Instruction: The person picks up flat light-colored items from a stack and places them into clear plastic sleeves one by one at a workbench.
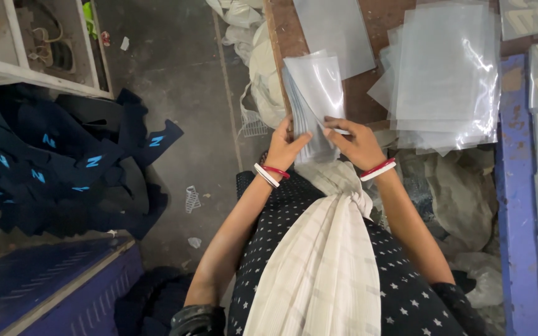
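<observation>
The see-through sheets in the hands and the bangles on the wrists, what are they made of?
The stack of sheets, held by the left hand and right hand, looks like thin clear plastic film: glossy, see-through, with shiny glare. The loose pile on the wooden table looks the same. The red and white bangles look smooth and hard, perhaps plastic or glass; I cannot tell which.

Glossy clear plastic sleeves [311, 106] — worn matt wood table [375, 18] — rough grey concrete floor [182, 81], dark cloth pile [63, 162].
</observation>
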